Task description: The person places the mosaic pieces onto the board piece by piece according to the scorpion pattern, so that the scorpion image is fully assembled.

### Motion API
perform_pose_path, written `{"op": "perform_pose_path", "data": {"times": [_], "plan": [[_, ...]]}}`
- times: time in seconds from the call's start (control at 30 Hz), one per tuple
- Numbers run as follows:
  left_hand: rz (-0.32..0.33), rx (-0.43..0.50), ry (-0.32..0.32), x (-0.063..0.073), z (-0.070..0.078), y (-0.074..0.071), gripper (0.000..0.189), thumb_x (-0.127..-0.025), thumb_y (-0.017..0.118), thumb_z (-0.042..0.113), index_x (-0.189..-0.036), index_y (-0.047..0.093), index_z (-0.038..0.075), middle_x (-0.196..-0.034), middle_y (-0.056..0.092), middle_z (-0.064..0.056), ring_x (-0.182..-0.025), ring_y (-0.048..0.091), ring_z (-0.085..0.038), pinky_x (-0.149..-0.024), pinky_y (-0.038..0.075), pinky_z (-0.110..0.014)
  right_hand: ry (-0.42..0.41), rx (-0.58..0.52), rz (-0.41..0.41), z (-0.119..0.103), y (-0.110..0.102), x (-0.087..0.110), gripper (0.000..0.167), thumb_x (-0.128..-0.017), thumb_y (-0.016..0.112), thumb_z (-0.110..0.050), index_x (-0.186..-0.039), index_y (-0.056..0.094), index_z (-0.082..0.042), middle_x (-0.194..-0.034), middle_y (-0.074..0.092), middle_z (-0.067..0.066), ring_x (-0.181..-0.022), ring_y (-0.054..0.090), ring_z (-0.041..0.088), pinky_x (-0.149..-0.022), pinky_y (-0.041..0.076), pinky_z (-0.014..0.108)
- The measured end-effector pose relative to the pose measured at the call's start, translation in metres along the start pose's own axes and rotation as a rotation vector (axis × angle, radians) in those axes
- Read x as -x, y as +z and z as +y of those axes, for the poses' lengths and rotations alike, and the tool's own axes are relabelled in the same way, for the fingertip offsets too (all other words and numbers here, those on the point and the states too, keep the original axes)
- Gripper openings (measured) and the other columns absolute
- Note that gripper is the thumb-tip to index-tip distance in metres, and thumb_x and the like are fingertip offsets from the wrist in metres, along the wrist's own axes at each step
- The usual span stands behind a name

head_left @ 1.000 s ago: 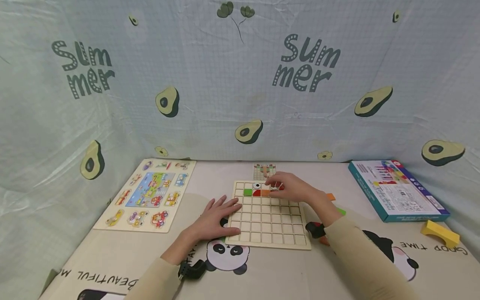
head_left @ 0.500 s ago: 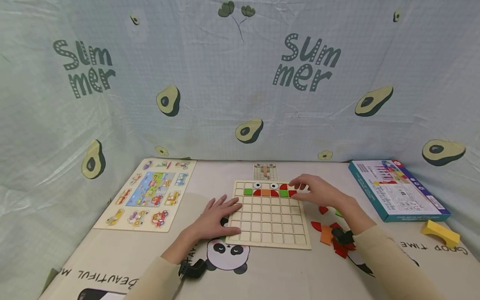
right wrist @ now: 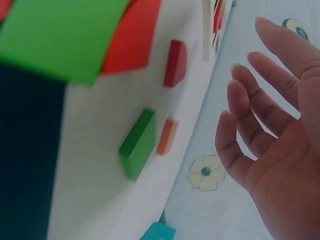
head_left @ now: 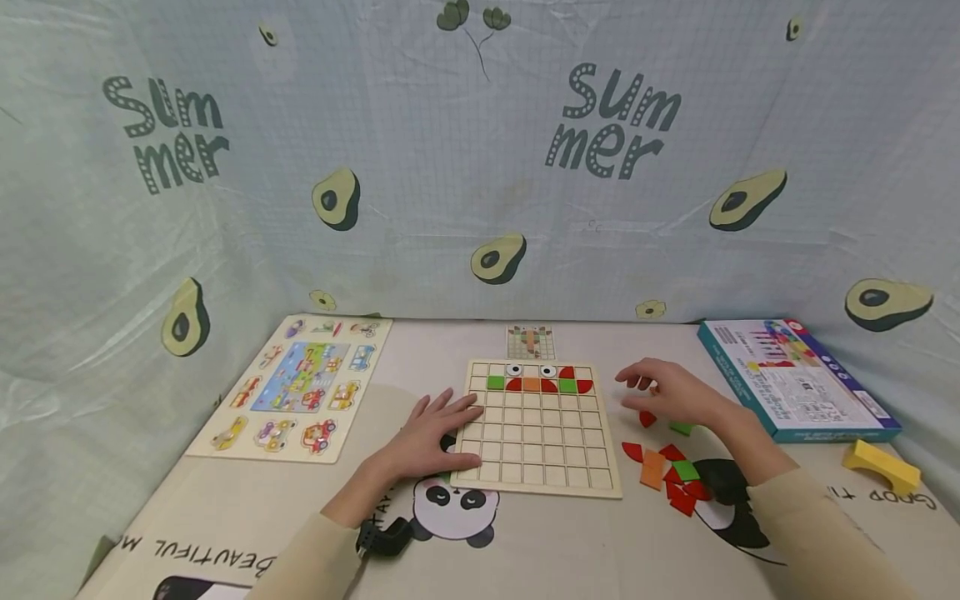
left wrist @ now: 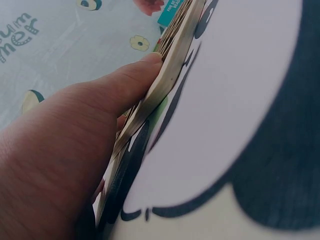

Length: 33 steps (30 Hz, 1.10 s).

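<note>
My left hand [head_left: 426, 439] rests with fingers spread over the left edge of a wooden grid board [head_left: 532, 442]; in the left wrist view its thumb [left wrist: 135, 77] presses on that edge. Coloured tiles fill part of the top rows: two eye tiles [head_left: 514, 370], green squares [head_left: 496, 383], an orange square [head_left: 531, 385] and several red rounded pieces [head_left: 584, 387]. Right of the board, my right hand [head_left: 671, 392] hovers with loosely bent fingers, holding nothing. Below it lie loose tiles, among them a red one [head_left: 647, 418], a green one [right wrist: 139, 145] and an orange one [head_left: 651, 470].
A small pattern card [head_left: 529, 342] lies behind the board. To the left is a vehicle picture puzzle [head_left: 348, 367]. A teal-edged box [head_left: 798, 383] stands at the right, with a yellow arch block [head_left: 881, 467] in front of it. A printed curtain [head_left: 420, 167] closes off the back.
My right hand has moved right, off the board's top rows to above the loose tiles, uncovering the red and green tiles at the upper right. My left hand has stayed put.
</note>
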<state>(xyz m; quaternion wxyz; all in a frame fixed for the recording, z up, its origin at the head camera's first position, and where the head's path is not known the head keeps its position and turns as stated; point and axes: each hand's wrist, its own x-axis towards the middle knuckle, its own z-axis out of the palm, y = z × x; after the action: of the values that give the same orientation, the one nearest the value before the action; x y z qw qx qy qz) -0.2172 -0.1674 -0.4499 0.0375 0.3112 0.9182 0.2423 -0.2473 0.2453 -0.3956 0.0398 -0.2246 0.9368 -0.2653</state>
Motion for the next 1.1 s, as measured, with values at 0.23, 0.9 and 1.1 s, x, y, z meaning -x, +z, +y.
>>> {"op": "perform_pose_path", "data": {"times": [0.23,0.9,1.1], "plan": [[-0.001,0.004,0.01,0.0,0.0,0.0,0.078,-0.089,0.07,0.054,-0.153,0.048,0.016,-0.162,0.033,-0.005,-0.152,0.012,-0.037,-0.119,0.002,-0.059,0.026,0.001,-0.033,0.012,-0.001,0.01,0.039,-0.092,0.076,-0.022,-0.123,0.067,-0.001,-0.106,0.064,0.005,-0.096,0.057,0.024,-0.079,0.054,0.036],[0.01,0.009,0.017,0.0,0.0,0.002,0.078,-0.089,0.071,0.054,-0.152,0.049,0.015,-0.161,0.035,-0.006,-0.151,0.014,-0.039,-0.118,0.004,-0.061,0.11,0.026,-0.102,0.023,0.003,0.022,0.037,-0.084,0.084,-0.026,-0.109,0.067,-0.006,-0.096,0.061,0.0,-0.092,0.055,0.021,-0.081,0.054,0.036],[0.01,0.011,0.017,0.001,0.0,0.002,0.078,-0.089,0.071,0.054,-0.152,0.049,0.015,-0.161,0.035,-0.006,-0.151,0.014,-0.039,-0.118,0.003,-0.061,0.113,0.049,-0.105,0.026,0.005,0.019,0.034,-0.084,0.084,-0.027,-0.105,0.067,-0.007,-0.092,0.06,-0.001,-0.088,0.055,0.019,-0.078,0.054,0.033]]}}
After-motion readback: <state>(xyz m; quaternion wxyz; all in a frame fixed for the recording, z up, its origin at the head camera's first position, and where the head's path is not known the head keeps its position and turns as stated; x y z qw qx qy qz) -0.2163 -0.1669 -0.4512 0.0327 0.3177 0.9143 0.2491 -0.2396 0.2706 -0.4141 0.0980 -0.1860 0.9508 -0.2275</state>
